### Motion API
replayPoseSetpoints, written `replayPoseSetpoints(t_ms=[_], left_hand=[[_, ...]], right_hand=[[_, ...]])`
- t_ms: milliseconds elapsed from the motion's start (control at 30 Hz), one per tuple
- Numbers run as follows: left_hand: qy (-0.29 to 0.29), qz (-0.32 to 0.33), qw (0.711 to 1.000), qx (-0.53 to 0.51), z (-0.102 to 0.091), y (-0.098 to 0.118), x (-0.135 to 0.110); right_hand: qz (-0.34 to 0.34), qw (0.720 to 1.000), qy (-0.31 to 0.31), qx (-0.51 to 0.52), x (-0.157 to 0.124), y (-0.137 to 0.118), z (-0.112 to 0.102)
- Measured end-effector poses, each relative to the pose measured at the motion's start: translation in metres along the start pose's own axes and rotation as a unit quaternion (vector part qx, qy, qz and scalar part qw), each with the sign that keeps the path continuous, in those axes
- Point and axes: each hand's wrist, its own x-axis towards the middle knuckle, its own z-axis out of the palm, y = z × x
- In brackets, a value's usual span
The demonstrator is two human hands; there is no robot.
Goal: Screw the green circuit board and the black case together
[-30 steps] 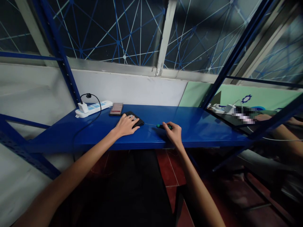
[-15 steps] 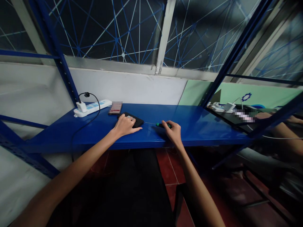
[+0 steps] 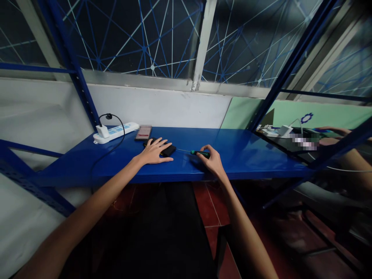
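Note:
My left hand (image 3: 154,152) lies flat with its fingers spread across a black, flat, box-like device (image 3: 169,150) on the blue tabletop. Much of the device is hidden under that hand, so its exact kind does not show. My right hand (image 3: 213,159) grips a screwdriver (image 3: 200,153) with a green and black handle. The screwdriver is nearly level, and its thin shaft points left, with the tip at or close to the device's right edge. Whether the tip touches it, I cannot tell.
A white power strip (image 3: 116,132) with a plugged-in charger (image 3: 102,131) and black cable stands at the back left. Beside it lies a phone (image 3: 143,133). Blue rack posts (image 3: 270,97) frame the blue table (image 3: 232,147). At the right, another person's arm (image 3: 353,155) reaches over a dark work surface.
My left hand's fingers have gone from curled to spread flat over the device. The right hand's fingers have shifted on the screwdriver's handle. The view has moved slightly.

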Motion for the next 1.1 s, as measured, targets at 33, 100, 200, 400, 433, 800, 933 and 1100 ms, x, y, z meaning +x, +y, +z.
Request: replayPoseSetpoints(t_ms=[33,100,200,400,433,800,933,1100], left_hand=[[-0.014,-0.001,1.0,-0.001,0.0,0.001,0.0],[-0.021,-0.002,1.0,0.007,-0.001,0.004,-0.001],[-0.008,0.0,1.0,0.026,-0.005,0.008,-0.001],[0.022,0.015,0.999,0.023,-0.007,0.007,-0.001],[0.025,0.017,0.999,0.02,-0.007,0.007,-0.001],[0.046,0.011,0.999,0.008,-0.008,0.011,-0.001],[0.05,0.009,0.999,0.004,-0.008,0.01,-0.002],[0.055,0.003,0.998,0.007,-0.006,0.009,-0.002]], right_hand=[[-0.008,1.0,-0.002,0.005,0.0,0.002,0.001],[-0.022,0.999,0.001,0.023,0.001,0.004,0.002],[-0.036,0.999,0.014,0.027,0.0,0.001,0.003],[-0.019,1.0,0.008,0.024,-0.002,-0.002,0.002],[-0.01,0.999,-0.002,0.038,-0.001,0.0,0.001],[-0.012,1.0,0.028,-0.003,0.002,0.0,0.003],[0.015,1.0,0.004,-0.008,0.003,-0.001,0.002],[0.026,1.0,-0.005,0.006,0.008,0.008,0.003]])
